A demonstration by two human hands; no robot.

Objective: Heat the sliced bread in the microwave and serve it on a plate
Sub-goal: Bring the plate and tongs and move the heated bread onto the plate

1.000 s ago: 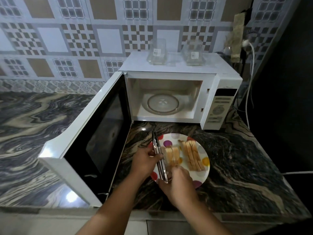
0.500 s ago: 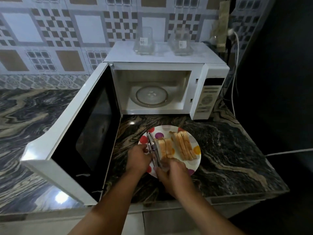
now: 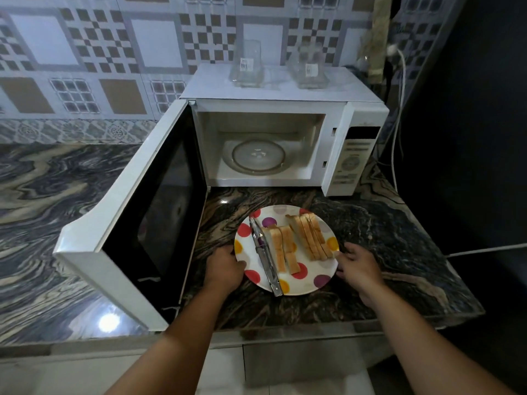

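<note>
A white plate with coloured dots rests on the marble counter in front of the microwave. On it lie two groups of sliced bread, one on the right and one in the middle. Metal tongs lie on the plate's left side. My left hand grips the plate's left rim, thumb on top. My right hand holds the right rim with its fingertips. The microwave door stands wide open to the left, and the glass turntable inside is bare.
Two clear glass containers stand on top of the microwave. A white cable runs down at the right, and another crosses the counter's right edge. The open door walls off the plate's left side. The counter's front edge is near.
Both hands have let go of the tongs, which now lie on the plate. The hands have moved apart to the plate's left and right rims. The camera has tilted down.
</note>
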